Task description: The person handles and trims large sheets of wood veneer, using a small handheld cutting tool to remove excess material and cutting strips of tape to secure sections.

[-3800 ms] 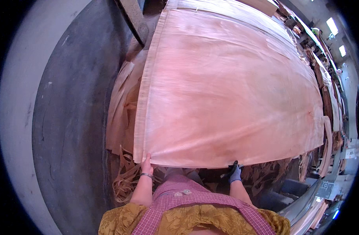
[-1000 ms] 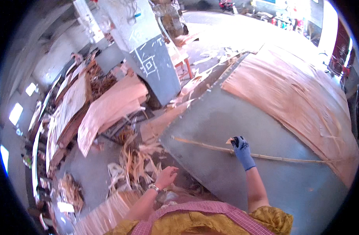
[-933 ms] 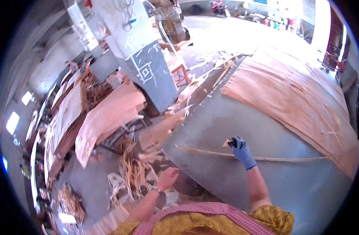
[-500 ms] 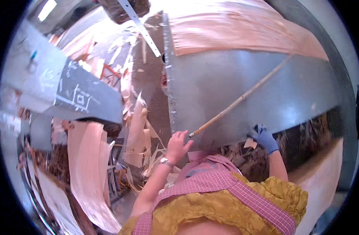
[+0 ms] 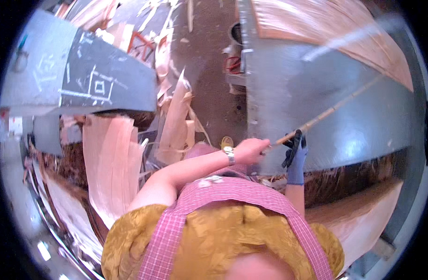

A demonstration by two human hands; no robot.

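My left hand [image 5: 252, 150], bare with a metal watch at the wrist, is closed around the near end of a long thin bamboo stick [image 5: 333, 109]. The stick slants away to the far right over a grey metal table top [image 5: 274, 88]. Just right of the left hand, my right hand [image 5: 295, 151] wears a blue glove with a black palm. Its fingers are stretched out and apart at the stick, the thumb lower down. The stick's far end reaches a pinkish wood veneer sheet [image 5: 312, 21] lying over the back of the table.
At left stands a grey machine housing [image 5: 111, 77] with chalk marks. Stacked veneer sheets [image 5: 109, 163] hang below it. Torn veneer strips [image 5: 174, 126] litter the brown floor [image 5: 200, 88]. A dark bucket [image 5: 236, 33] stands by the table's left edge. A blurred pale streak [image 5: 354, 37] crosses the veneer.
My left hand has moved right and taken hold of the stick's near end. My right hand has come left and up to the stick. The view has shifted too.
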